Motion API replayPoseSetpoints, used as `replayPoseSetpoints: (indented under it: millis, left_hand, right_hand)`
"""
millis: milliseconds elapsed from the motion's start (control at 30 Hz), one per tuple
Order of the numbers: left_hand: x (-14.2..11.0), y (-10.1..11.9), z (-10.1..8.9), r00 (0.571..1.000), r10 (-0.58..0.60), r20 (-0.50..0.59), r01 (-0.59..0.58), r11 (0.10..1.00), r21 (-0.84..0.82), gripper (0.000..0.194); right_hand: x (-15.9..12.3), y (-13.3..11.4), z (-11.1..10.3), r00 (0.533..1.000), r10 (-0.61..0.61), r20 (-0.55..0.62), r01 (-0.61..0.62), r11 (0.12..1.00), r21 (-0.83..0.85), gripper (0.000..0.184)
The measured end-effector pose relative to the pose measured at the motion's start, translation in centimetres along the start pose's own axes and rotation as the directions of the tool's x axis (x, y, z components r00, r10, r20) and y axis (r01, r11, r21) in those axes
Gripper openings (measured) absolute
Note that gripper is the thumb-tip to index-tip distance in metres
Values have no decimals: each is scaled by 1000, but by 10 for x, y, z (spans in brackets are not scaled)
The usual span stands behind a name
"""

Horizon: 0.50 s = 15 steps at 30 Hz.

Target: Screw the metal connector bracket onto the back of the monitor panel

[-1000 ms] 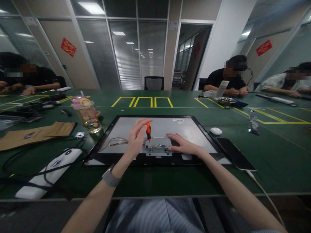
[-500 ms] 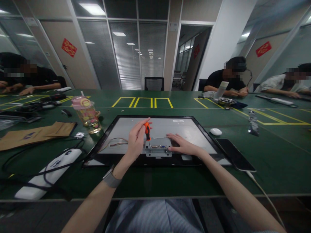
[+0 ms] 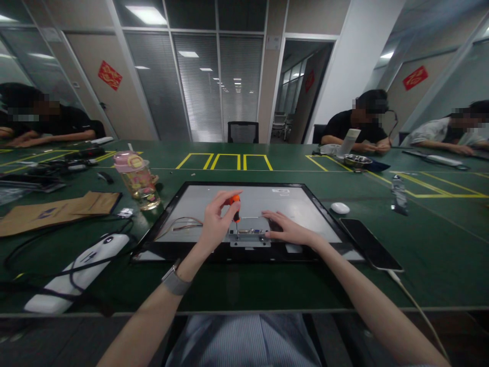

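- Left hand [image 3: 217,218], center of frame: thumb and fingers pinching orange-black screwdriver [image 3: 236,203]; handle partly hidden by fingers, shaft pointing down at left end of metal bracket [image 3: 250,243].
- Bracket sits center frame, lower part of the gray-backed panel [image 3: 309,216]; ports along its near face.
- Right hand [image 3: 288,228], right of center: fingers slightly spread, thumb at bracket's right end, covering part of it.
- Thin wires [image 3: 181,223] lie on panel, left of left hand; hand and forearm block some of panel there.
- Left side: pink-lidded bottle [image 3: 136,178] near panel corner, brown paper bag [image 3: 46,214], white power strip [image 3: 82,270] with black cables across it, lower left.
- Right side: white case [image 3: 340,208], dark phone [image 3: 370,243] just beside panel edge, cable plugged in.
- Co-workers seated upper left, upper right.
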<state>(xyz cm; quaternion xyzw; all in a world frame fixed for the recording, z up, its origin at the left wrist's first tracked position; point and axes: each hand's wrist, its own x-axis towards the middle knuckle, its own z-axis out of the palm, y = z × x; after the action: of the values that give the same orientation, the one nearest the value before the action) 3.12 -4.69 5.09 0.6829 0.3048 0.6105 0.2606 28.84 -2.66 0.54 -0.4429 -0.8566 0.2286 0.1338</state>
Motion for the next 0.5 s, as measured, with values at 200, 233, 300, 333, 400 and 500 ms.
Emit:
replayPoseSetpoints:
  millis: [200, 233, 300, 333, 400, 500]
  left_hand:
    - [0, -1, -1, 995, 56, -78, -50, 996, 78, 21]
    - [0, 1, -1, 995, 57, -76, -51, 996, 76, 22]
    - [0, 3, -1, 996, 63, -68, -57, 995, 76, 21]
    - [-1, 4, -1, 996, 66, -62, -61, 995, 74, 21]
    - [-2, 5, -1, 998, 50, -32, -49, 998, 42, 23]
    - [-2, 3, -1, 1000, -3, 9, 4, 998, -56, 28]
  right_hand:
    - [0, 2, 1, 1000, -12, 0, 12, 1000, -1, 73]
    - [0, 1, 1, 1000, -12, -4, 12, 1000, 1, 72]
    - [0, 0, 0, 1000, -9, -7, 9, 1000, 7, 72]
    - [-1, -1, 0, 1000, -7, -7, 7, 1000, 11, 72]
    - [-1, -3, -1, 1000, -2, -6, 2, 1000, 14, 73]
    - [0, -2, -1, 1000, 0, -2, 0, 1000, 8, 73]
